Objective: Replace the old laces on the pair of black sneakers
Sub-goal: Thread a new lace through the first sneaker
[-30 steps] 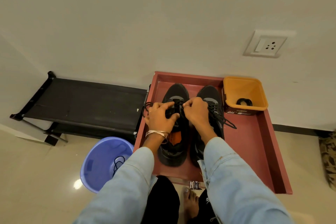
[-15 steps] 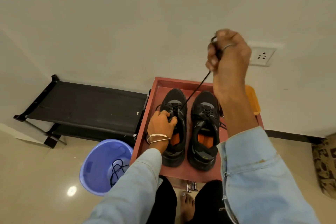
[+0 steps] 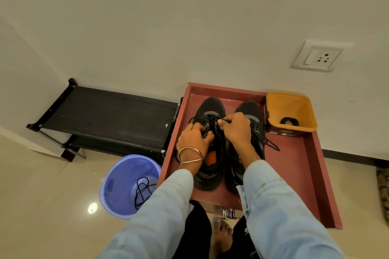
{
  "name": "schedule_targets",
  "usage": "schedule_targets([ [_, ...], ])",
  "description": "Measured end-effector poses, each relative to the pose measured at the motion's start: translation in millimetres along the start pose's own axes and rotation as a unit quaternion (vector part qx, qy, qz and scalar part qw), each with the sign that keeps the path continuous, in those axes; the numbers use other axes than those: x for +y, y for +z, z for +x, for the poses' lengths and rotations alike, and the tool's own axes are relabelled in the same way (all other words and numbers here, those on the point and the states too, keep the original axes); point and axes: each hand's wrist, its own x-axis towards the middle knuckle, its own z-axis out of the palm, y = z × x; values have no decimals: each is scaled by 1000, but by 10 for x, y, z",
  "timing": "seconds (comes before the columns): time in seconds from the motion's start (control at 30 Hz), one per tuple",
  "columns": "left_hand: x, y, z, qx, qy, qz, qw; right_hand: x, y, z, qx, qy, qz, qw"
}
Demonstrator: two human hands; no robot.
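Note:
Two black sneakers stand side by side, toes toward the wall, on a red tray table (image 3: 294,166). My left hand (image 3: 194,139) grips the lace area of the left sneaker (image 3: 210,109). My right hand (image 3: 236,128) pinches a black lace (image 3: 211,120) over that sneaker's eyelets. The right sneaker (image 3: 252,111) sits partly under my right forearm, and its black lace ends (image 3: 271,144) trail onto the tray.
An orange tub (image 3: 280,107) with a coiled black item stands at the tray's back right. A blue bucket (image 3: 117,187) holding a loose black lace (image 3: 143,192) sits on the floor to the left. A black rack (image 3: 105,115) lines the wall.
My right hand, raised high half a second ago pulling the lace taut, has come back down to the left sneaker. My left hand stayed on that sneaker.

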Motion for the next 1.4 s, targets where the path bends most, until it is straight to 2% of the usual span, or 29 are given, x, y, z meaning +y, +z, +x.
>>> schedule_targets([
  [0.13,16,-21,4,0,-3,7,1000,-211,-323,-139,77,-45,172,981],
  [0.23,35,-37,-8,1,-11,1,1000,-450,-694,-240,135,-64,323,935],
  [0.3,45,-46,-18,2,-8,0,1000,-563,-878,-287,159,-83,363,914],
  [0.37,55,-55,-22,3,-3,2,1000,-580,-937,-339,171,-90,348,917],
  [0.43,65,-59,-22,1,-2,5,1000,-506,-907,-370,151,-84,287,942],
  [0.53,62,-66,-26,-3,-6,12,1000,-374,-802,-375,57,-59,26,996],
  [0.6,53,-66,-27,-5,-7,14,1000,-372,-738,-393,-9,-36,-111,993],
  [0.67,37,-62,-25,-9,-10,6,1000,-408,-674,-424,-48,-46,-103,992],
  [0.77,14,-68,-21,-17,-16,-8,1000,-379,-549,-420,-88,-32,-14,996],
  [0.97,-22,-78,-5,-18,-29,-67,997,-234,-229,-309,-35,-51,47,997],
  [1.1,-25,-111,-5,-26,-25,-87,996,-180,-85,-238,-28,-80,7,996],
  [1.3,19,-209,21,-13,-34,-82,996,-232,54,-184,-42,-110,-124,985],
  [1.4,40,-266,13,-11,-26,-98,995,-239,122,-165,-34,-104,-107,988],
])
